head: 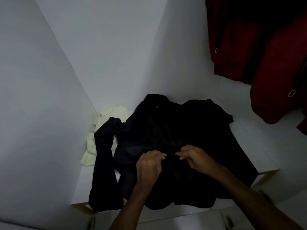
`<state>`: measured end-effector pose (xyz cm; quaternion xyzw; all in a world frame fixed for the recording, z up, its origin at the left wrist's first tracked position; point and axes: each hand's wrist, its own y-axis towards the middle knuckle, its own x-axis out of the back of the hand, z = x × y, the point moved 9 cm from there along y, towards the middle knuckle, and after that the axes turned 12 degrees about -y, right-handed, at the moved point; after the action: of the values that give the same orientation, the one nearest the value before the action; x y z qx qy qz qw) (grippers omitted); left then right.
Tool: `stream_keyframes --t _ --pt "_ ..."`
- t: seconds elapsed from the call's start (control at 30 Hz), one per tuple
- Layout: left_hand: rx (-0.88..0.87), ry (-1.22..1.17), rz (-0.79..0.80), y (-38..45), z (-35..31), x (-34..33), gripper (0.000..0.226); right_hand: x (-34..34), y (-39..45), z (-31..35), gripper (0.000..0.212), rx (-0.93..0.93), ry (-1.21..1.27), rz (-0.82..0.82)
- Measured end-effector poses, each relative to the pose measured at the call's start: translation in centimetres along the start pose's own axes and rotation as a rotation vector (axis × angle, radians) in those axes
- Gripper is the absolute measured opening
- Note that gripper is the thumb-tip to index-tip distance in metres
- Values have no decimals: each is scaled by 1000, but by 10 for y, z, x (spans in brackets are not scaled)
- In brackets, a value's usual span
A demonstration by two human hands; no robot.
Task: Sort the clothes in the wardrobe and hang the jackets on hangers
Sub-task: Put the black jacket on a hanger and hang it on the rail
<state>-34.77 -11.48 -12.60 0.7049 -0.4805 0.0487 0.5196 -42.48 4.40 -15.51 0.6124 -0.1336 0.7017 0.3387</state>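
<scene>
A black jacket (pixel 166 127) lies spread flat on the white wardrobe shelf (pixel 259 146), one sleeve trailing down at the left. My left hand (pixel 149 165) and my right hand (pixel 197 158) sit side by side on its front near the middle, fingers curled and pinching the dark fabric along the opening. A pale green garment (pixel 93 141) lies crumpled under the jacket's left side, against the wardrobe wall. Red jackets (pixel 272 67) hang at the upper right; their hangers are out of view.
White wardrobe walls (pixel 49 80) close in at the left and behind. The shelf's front edge (pixel 166 214) runs below the jacket, with drawer fronts and dark handles (pixel 229 220) under it. Bare shelf shows right of the jacket, beneath the red clothes.
</scene>
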Motion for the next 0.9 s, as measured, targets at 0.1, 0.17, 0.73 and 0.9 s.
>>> stream_keyframes --t 0.1,0.17,0.73,0.9 --pt "78 -75 65 5 -10 -4 26 8 1 -23 41 -168 -31 -214" --pt "152 -172 204 6 -10 -16 27 14 1 -34 38 -326 15 -324" --pt "166 129 339 10 35 -32 15 39 -25 2 23 -179 42 -524" --pt "234 139 293 9 45 -30 15 49 -18 24 21 -170 343 -75"
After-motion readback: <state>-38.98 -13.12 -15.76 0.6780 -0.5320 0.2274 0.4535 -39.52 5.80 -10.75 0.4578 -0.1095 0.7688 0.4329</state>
